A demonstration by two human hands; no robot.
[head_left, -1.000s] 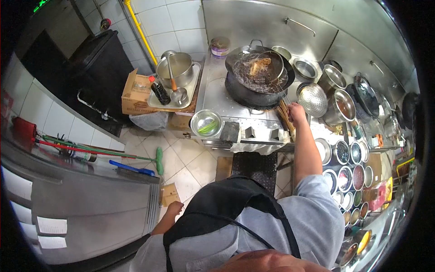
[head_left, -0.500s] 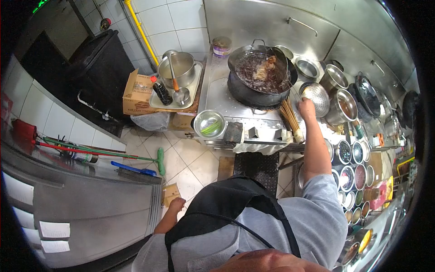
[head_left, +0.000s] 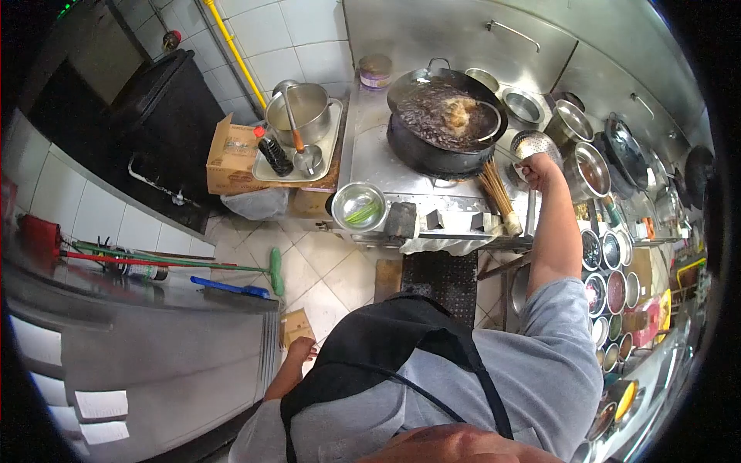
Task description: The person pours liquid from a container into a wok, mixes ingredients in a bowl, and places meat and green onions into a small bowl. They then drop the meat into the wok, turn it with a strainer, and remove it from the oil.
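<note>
My right hand (head_left: 543, 171) is closed round the thin handle of a strainer, whose round rim (head_left: 488, 122) sits in the wok (head_left: 444, 150). Dark oil bubbles in this wok, and a golden-brown piece of food (head_left: 460, 113) floats there beside the rim. Partly behind my right hand is a perforated skimmer (head_left: 534, 142) resting on the stove. A bamboo brush (head_left: 498, 197) lies to the left of that hand. My left hand (head_left: 301, 351) hangs low at my side with loosely bent fingers, and nothing shows in it.
A metal bowl with green stalks (head_left: 360, 208) stands at the stove's front left. Left of the stove, a tray (head_left: 328, 166) bears a pot, a ladle and a dark bottle. Metal pots (head_left: 587, 174) crowd the right side, above several seasoning containers (head_left: 615, 292).
My right hand has moved slightly up and to the right with the strainer handle. The food has shifted a little in the wok and looks paler amid the bubbles.
</note>
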